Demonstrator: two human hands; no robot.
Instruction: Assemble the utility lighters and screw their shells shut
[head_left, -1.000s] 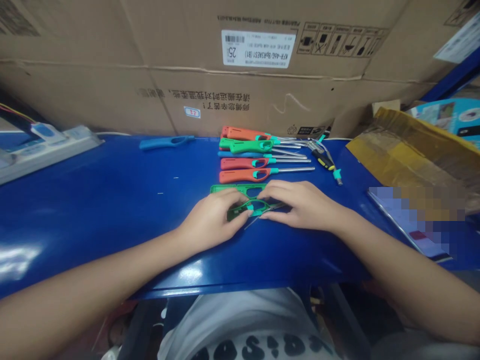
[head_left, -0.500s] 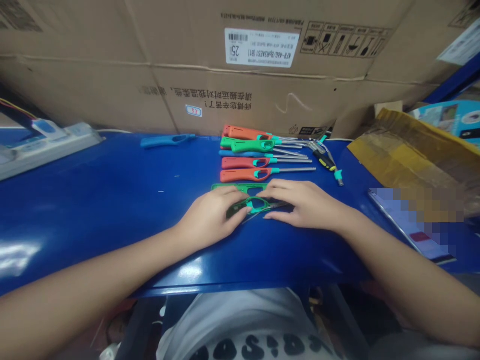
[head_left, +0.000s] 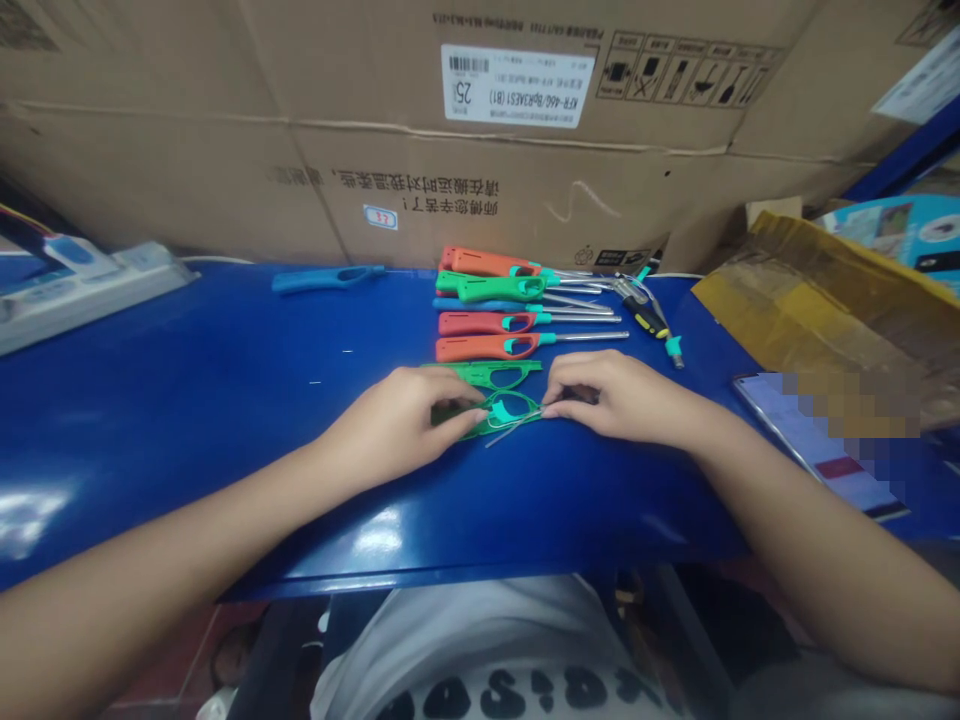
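Big cardboard boxes (head_left: pixel 225 150) are stacked along the back of a glossy blue table (head_left: pixel 187 400), one of them with a white barcode label. Near the middle of the table, close to the front edge, lies a green lighter (head_left: pixel 506 410) with a teal trigger loop, and both of the person's hands are on it. The left hand (head_left: pixel 390 425) rests on the table with its fingers closed on the handle end. The right hand (head_left: pixel 622 400) has its fingertips pinched together at the other end, where a thin metal rod (head_left: pixel 510 432) sticks out at a slant. The two hands sit close, nearly meeting over the lighter.

Just behind it lies a flat green shell (head_left: pixel 495 373) of the same shape. Further back is a neat row of lighters (head_left: pixel 487 320) in orange, green and blue, their metal tubes pointing right. A screwdriver (head_left: pixel 645 318) lies by their tips. One blue lighter (head_left: pixel 326 277) lies alone to the left, near a white power strip (head_left: pixel 82 290). A crumpled yellow bag (head_left: pixel 825 290) sits at the right.
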